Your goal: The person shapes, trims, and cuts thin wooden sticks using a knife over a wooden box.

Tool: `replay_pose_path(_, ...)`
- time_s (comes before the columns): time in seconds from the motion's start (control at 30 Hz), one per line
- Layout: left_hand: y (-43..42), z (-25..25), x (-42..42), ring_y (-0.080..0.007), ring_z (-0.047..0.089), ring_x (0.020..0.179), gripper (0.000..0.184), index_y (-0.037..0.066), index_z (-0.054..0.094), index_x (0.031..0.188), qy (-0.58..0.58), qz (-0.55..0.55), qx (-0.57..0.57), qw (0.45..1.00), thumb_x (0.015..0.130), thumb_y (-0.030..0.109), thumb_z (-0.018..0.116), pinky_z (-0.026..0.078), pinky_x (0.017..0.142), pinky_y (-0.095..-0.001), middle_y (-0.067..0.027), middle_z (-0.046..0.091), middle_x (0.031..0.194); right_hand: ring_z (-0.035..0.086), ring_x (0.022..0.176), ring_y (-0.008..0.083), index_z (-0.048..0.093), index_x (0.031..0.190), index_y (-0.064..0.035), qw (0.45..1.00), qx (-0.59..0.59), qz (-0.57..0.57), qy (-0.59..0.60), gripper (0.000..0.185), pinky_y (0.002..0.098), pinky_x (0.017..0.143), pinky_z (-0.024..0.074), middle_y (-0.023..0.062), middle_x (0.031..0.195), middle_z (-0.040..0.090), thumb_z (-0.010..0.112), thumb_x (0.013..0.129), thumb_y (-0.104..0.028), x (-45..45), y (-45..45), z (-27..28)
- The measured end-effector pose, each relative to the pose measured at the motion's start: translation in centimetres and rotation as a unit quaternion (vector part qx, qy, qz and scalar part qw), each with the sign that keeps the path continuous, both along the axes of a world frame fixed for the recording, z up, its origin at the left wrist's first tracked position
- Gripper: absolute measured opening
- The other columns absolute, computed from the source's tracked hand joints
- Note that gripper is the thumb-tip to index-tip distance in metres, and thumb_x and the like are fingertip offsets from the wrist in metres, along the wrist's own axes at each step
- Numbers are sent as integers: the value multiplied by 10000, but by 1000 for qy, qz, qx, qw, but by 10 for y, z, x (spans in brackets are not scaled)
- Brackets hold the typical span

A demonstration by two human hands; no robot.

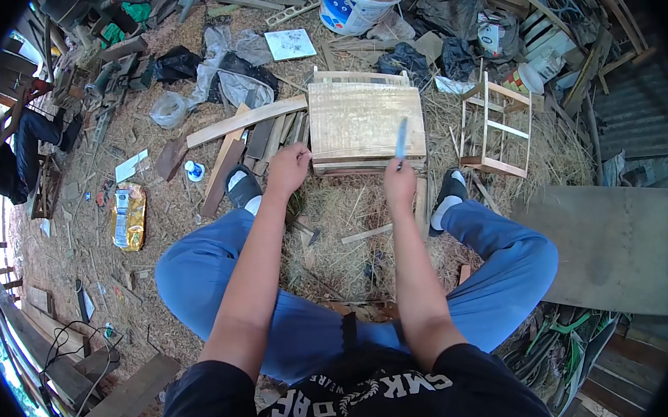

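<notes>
A flat wooden panel (360,120) lies on top of a low wooden piece in front of me, with a light rail along its far edge. My right hand (400,181) is closed around the handle of a knife-like tool (401,138), whose bluish blade points away from me over the panel's right part. Beside the panel's near left corner is my left hand (288,168), its fingers curled together; whether something small is between them is too small to tell.
A small wooden frame (498,130) stands at the right. Left of the panel lie wooden strips (248,121). Behind is a white and blue bucket (357,8). A yellow bag (128,217) and a white bottle (194,171) are at the left. Another person (31,149) sits at the far left.
</notes>
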State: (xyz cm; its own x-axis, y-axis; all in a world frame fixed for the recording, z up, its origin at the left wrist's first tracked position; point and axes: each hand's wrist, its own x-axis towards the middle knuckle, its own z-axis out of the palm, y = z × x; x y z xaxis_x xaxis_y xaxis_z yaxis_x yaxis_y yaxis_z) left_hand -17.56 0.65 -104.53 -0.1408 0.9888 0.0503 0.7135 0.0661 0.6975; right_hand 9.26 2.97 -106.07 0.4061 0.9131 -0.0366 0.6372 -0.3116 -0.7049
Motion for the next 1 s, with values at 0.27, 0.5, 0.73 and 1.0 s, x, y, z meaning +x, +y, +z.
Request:
replay_pose_path(0.27,0,-3,-1,-318,701,774,182,76,699,977,-18,11,-17,1000,941,253,677,536,705,-422,-139,725,840,672,855,499,674,944,30,992,-55,109,20,425,558,758,527,297,848,690,506,1008,-356,-32,-17,18)
replay_pose_path(0.5,4,-10,1,-311,689,762,202,54,696,971,-45,7,-21,999,934,253,695,534,720,-421,-155,720,844,683,856,501,679,988,43,999,-22,8,26,442,554,778,541,315,866,688,502,1004,-361,-14,-9,1)
replay_pose_path(0.73,2,-1,1,-304,697,794,202,63,702,971,-65,16,-46,997,926,260,700,537,745,-407,-153,725,871,672,867,509,689,1000,22,986,-66,152,15,420,568,810,540,311,895,693,504,998,-355,-57,-26,17)
replay_pose_path(1.0,5,-7,2,-318,700,787,219,42,685,967,-57,6,-29,998,930,257,698,532,729,-415,-154,714,833,675,891,505,687,1005,32,999,-34,11,30,429,551,793,531,310,907,696,495,1009,-352,-8,-7,3)
